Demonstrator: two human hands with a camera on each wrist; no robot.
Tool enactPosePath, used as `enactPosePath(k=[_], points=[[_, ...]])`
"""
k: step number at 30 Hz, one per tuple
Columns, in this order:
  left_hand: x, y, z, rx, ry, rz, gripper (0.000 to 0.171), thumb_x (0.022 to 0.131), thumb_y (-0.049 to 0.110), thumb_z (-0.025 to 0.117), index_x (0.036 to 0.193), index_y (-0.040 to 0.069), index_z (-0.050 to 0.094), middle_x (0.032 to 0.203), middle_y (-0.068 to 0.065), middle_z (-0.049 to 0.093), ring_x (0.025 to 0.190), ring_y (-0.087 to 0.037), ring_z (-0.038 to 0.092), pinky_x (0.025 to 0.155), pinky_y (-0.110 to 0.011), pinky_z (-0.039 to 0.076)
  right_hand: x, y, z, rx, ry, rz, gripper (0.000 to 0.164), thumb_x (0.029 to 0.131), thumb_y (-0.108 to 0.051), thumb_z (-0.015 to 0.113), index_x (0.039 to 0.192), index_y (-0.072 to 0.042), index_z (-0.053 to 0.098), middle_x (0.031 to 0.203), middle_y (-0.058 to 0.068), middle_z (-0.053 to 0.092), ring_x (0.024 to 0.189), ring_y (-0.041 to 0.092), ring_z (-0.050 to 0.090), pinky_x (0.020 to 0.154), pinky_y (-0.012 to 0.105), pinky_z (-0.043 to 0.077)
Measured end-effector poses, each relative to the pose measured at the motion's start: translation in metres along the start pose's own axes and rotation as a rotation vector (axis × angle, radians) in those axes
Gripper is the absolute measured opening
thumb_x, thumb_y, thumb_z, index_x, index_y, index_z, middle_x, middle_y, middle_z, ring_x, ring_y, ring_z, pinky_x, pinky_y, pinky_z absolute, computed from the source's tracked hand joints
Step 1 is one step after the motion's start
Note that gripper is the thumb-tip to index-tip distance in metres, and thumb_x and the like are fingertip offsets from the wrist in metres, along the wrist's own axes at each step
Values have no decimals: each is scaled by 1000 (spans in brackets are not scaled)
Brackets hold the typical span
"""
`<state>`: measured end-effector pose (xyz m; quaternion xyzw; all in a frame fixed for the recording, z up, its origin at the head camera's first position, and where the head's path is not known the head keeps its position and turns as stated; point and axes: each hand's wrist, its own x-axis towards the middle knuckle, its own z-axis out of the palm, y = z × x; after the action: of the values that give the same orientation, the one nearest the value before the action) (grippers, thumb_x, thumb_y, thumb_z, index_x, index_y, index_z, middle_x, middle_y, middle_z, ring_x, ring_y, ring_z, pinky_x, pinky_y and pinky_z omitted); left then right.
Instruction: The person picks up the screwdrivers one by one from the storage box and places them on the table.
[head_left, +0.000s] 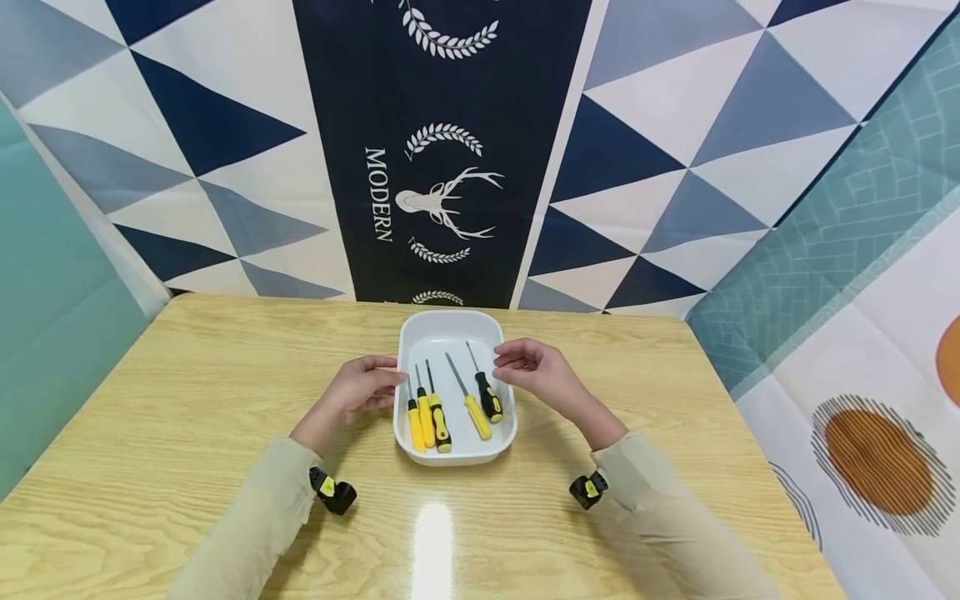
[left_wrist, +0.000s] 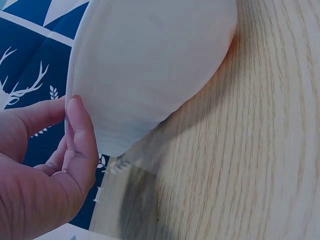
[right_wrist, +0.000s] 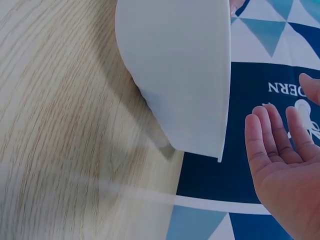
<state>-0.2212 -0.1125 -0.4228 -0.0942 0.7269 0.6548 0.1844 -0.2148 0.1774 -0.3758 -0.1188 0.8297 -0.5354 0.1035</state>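
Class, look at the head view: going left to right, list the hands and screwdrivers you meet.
Left hand → first yellow screwdriver → second yellow screwdriver → yellow-and-black screwdriver → third yellow screwdriver → mostly black screwdriver → right hand.

Head view looks forward and down; close wrist views share the tray (left_wrist: 150,65), seemingly from opposite sides.

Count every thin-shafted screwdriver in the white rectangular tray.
5, all in the tray: at left, an outer yellow screwdriver, a second yellow screwdriver and a yellow-and-black screwdriver; at right, a plain yellow screwdriver and a black-and-yellow screwdriver. None seems hidden.
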Motion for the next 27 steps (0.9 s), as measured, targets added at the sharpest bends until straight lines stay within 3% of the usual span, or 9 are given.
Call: enactPosePath(k=[18,27], points=[[0,-1,1,-16,1,-2,47,87,15,65,130,4,49,103,-10,64,74,-11,61,69,-23,57,4,-2,12,22,-50,21,36,84,-15,70,117,-4,60,112,17,63,92,15,61,81,24,53],[0,-2,1,-23,-1,-1,47,87,15,65,130,3,49,104,-10,64,75,-12,62,68,-22,56,4,-4,19,18,-73,5,39,84,-14,69,119,0,59,110,15,64,91,15,61,81,25,53]])
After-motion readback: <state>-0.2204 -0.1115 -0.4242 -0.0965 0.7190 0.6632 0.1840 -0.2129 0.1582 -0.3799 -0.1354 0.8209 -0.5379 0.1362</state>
